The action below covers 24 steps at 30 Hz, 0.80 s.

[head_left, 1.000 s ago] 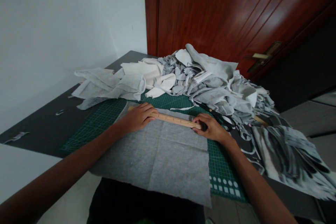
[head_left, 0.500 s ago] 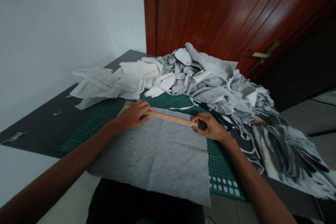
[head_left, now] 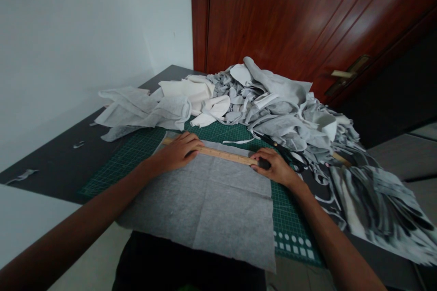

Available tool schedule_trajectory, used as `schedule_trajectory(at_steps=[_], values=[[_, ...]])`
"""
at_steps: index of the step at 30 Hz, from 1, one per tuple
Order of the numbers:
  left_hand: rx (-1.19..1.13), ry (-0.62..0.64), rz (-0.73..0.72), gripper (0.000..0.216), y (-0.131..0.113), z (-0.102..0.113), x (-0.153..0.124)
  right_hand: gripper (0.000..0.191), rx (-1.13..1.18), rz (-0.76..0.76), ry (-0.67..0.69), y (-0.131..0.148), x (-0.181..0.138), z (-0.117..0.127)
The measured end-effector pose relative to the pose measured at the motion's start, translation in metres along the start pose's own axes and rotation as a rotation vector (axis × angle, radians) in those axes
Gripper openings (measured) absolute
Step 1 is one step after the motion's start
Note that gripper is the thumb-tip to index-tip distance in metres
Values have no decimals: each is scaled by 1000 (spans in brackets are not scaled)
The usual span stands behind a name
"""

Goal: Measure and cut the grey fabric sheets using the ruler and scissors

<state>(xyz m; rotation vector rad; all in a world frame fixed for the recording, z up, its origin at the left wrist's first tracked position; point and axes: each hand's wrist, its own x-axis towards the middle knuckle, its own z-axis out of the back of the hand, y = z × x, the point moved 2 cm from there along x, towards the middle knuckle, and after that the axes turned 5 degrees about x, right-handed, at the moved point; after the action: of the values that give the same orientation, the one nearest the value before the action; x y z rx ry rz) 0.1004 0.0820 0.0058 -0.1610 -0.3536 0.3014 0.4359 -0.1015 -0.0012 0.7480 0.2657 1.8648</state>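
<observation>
A grey fabric piece (head_left: 205, 200) lies over the green cutting mat (head_left: 293, 218), its near edge hanging past the table's front. Across its far part runs a wooden ruler (head_left: 225, 154), parallel to the far edge of the cloth. My left hand (head_left: 177, 151) grips the ruler near its left end, fingers over the top and thumb on the near side. At the right end, my right hand (head_left: 271, 164) pinches the ruler between thumb and fingers. A dark patch shows inside that grip; whether it is an object or shadow, I cannot tell.
Behind the mat, a heap of grey and white fabric scraps (head_left: 283, 104) spreads along the table. Black-handled scissors (head_left: 282, 150) lie right of the cloth. A stack of grey fabric pieces (head_left: 382, 204) sits at the right. Small scraps (head_left: 25, 175) lie at left.
Both hands stay on the ruler, with at most a slight shift in the left hand's grip. The whole view has moved slightly; the fabric lies as before.
</observation>
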Motion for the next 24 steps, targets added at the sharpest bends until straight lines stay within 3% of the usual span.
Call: schedule_trajectory(at_steps=[13, 24], values=[[53, 5, 7, 30, -2, 0, 1, 17, -1, -10, -23, -1, -1, -3], [62, -23, 95, 25, -7, 3, 3, 16, -36, -39, -65, -3, 1, -7]])
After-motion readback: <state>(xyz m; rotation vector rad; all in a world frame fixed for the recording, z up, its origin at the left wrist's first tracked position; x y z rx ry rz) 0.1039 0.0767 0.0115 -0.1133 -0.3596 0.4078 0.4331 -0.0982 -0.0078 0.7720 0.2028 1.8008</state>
